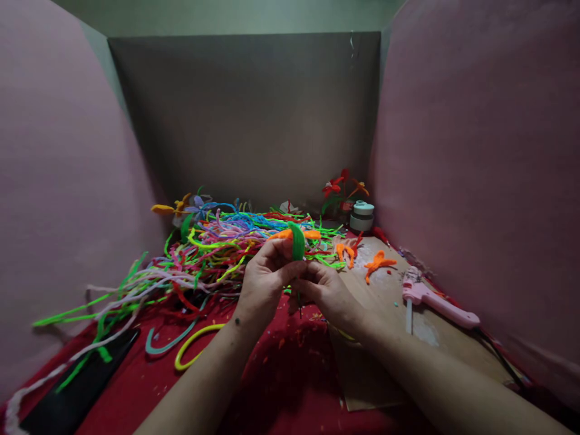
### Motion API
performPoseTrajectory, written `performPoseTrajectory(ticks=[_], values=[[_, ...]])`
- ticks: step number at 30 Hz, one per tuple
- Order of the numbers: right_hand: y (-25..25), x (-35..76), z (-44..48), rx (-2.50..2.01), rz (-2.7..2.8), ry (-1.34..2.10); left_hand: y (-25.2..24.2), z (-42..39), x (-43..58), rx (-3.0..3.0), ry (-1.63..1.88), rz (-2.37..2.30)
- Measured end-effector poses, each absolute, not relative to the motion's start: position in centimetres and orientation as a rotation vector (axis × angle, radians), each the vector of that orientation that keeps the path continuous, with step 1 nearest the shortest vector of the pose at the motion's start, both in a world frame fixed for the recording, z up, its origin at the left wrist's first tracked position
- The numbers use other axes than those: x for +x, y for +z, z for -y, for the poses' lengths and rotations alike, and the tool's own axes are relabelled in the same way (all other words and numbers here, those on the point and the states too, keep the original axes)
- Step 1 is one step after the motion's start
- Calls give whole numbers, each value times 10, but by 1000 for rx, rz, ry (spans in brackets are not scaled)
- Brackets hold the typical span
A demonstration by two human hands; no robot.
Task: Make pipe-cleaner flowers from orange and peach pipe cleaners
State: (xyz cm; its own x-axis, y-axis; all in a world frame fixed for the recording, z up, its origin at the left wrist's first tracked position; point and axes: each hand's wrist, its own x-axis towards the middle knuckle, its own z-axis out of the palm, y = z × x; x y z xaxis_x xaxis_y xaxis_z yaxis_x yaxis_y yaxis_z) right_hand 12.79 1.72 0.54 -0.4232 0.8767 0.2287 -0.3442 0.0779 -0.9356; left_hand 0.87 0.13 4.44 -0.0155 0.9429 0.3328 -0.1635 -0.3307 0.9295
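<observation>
Both hands meet at the middle of the view around a pipe-cleaner flower. A curved green leaf (297, 241) stands up from it, and orange petals (312, 234) show behind the leaf. My left hand (270, 269) is closed, its thumb and fingers pinching the flower near the base of the leaf. Just below and to the right, my right hand (322, 287) pinches the thin stem, whose dark end (299, 309) pokes out under the fingers. The fingertips hide most of the join.
A big heap of coloured pipe cleaners (226, 232) lies behind and left. On the cardboard (376, 374) at right are a pink glue gun (437, 302) and orange pieces (379, 264). A lidded jar (362, 216), a black flat object (81, 386) and pink side panels (480, 151) surround the workspace.
</observation>
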Motion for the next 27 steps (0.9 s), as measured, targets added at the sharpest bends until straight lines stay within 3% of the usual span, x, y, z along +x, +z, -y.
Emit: performPoseTrajectory(ticks=[12,16,27], values=[[6,126,-11,-571,1354,1571,43,1,-1,1590,1483,-1070],[6,125,-11,-509,1247,1637,35,1,-4,1758,1666,-1071],[-4,121,-13,-352,1030,1848,39,1,-13,2660,1702,-961]])
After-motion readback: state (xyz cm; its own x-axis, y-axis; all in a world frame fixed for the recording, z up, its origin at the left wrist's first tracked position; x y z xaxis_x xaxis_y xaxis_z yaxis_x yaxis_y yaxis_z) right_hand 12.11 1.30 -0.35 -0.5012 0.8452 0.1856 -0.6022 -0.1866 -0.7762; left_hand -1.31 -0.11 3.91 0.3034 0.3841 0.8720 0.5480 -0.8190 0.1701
